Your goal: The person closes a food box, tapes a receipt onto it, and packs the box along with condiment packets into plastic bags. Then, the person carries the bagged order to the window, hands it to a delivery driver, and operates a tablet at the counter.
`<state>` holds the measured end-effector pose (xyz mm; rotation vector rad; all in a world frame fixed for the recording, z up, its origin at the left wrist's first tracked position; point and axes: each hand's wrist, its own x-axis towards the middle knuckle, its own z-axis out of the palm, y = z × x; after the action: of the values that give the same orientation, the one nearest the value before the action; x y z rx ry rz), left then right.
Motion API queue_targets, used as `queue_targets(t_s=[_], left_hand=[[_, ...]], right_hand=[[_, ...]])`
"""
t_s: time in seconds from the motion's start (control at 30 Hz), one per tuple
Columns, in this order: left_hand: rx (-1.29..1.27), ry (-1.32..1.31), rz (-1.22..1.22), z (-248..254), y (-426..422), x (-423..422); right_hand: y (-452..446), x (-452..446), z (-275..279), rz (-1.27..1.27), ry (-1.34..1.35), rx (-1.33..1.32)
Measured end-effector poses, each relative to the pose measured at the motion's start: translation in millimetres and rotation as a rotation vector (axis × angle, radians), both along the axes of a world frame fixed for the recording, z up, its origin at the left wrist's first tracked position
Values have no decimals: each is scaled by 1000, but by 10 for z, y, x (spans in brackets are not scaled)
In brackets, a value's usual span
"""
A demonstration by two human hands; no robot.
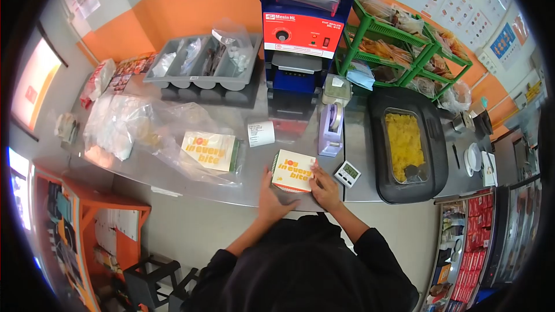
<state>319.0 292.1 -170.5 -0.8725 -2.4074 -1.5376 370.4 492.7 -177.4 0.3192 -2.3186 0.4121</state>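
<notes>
Black cloth clothing nearest; bare left hand, right hand hold square white printed cardboard box on silver metal counter

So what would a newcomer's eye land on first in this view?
Probably the tall red-and-blue cup sealer at the back of the steel counter, with clear film rolled on top. Next, the yellow food in a black-rimmed container to the right. Then the small "Joy in every bite" box at the front edge, between the left hand and right hand.
</notes>
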Motion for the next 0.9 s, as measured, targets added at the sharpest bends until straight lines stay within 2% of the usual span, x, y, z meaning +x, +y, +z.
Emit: queue_targets(t_s=[0.13,0.2,0.27,0.33,0.47,0.57,0.63,0.67,0.73,0.77,0.83,0.9], left_hand=[[60,-216,131,79,254,32],[67,-137,158,-22,262,58],[68,-54,193,-121,236,54],[179,-240,113,-118,217,34],[117,-175,124,-110,235,30],[106,-224,178,-228,209,77],[352,-380,30,-324,74,13],[352,-376,36,-366,1,-32],[399,-575,-27,-399,-105,-57],[397,-575,-24,-424,-104,-40],[268,-326,111,-418,-31,7],[228,-305,176,-306,40,86]], right_hand=[[-15,46,43,13,16,2],[-11,77,73,24,-85,-89],[27,78,118,29,-87,-63],[61,55,139,59,-36,-35],[-24,126,100,21,-87,49],[-189,188,261,28,-163,-53],[-245,198,269,78,-223,-166],[-285,183,253,84,-221,-166],[-362,188,221,67,-186,-172],[-391,188,202,70,-187,-175],[-447,185,218,-19,-202,-49],[-492,174,215,-31,-186,-41]])
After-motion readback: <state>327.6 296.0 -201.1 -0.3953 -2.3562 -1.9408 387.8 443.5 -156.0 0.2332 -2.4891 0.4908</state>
